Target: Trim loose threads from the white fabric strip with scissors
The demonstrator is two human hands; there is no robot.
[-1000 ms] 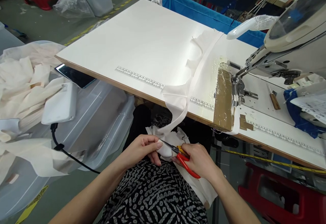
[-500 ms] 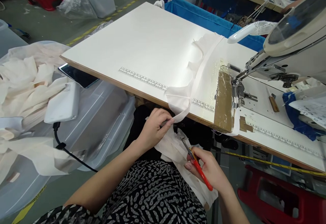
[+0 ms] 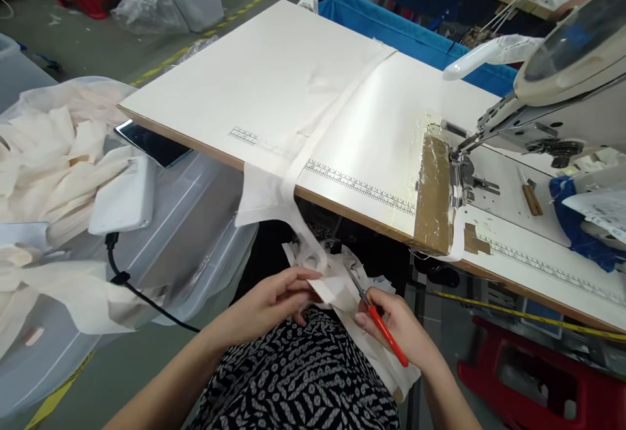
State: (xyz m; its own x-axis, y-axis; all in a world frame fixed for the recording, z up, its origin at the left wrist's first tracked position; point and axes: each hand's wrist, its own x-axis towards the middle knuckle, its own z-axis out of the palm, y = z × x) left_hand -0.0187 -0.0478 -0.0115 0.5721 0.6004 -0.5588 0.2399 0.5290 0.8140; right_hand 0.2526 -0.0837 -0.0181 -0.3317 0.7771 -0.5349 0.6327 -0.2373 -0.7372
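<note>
My left hand is over my lap, its fingers closed on pale fabric near the end of a long strip. That pale strip lies across the white tabletop and hangs over its front edge down to the hand. In my right hand are red-handled scissors, with the blades pointing up and left at the cloth. More pale fabric pieces rest in a heap on my lap, beneath and between both hands.
A sewing machine stands at the right, with a wooden-handled tool near it. Left are a clear bin of pale fabric, a white device with a black cable and a dark phone-like object. A red stool is lower right.
My left hand has moved down and toward my lap. The fabric strip has slid left and toward me across the table, and more hangs over the edge. My right hand has barely moved.
</note>
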